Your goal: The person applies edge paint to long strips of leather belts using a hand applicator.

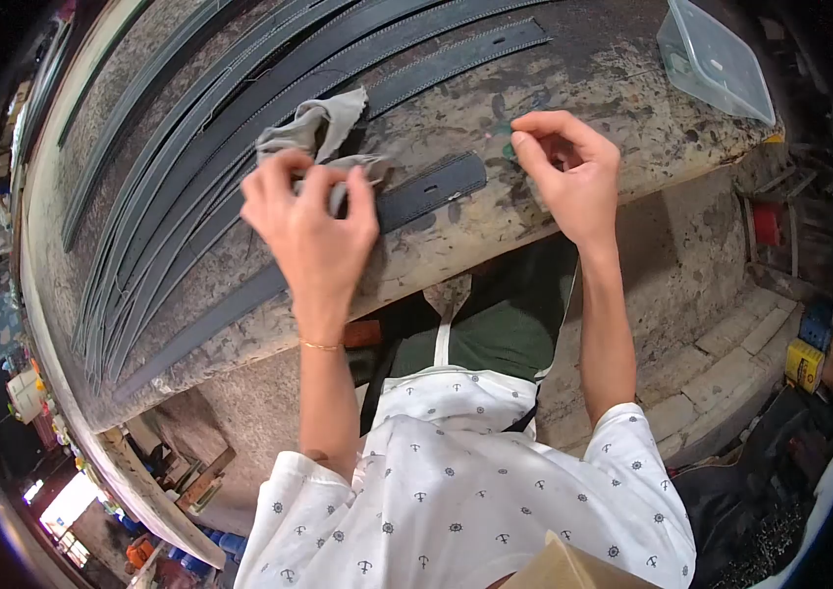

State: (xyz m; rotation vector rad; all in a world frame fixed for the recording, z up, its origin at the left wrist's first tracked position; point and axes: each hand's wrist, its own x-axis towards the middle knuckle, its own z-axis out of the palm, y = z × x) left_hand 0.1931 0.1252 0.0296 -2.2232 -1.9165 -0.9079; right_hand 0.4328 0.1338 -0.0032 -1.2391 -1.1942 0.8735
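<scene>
My left hand [313, 226] has its fingers curled onto a crumpled grey cloth [328, 120], which spreads out above and between the fingers. Right beside it lies a dark belt strap [431, 191] with a rounded end, a slot and stitched edges; part of it runs hidden beneath the hand. Farther right, my right hand [578, 177] is closed in a pinch, thumb against forefinger, over the worktop. Something small and greenish shows at those fingertips; I cannot tell what it is.
Many long dark straps [210, 128] fan across the stained worktop [622, 98] on the left and back. Another stitched strap end [465, 64] lies behind the cloth. A clear plastic container [716, 64] stands at the far right corner. A yellow box [804, 363] sits low at right.
</scene>
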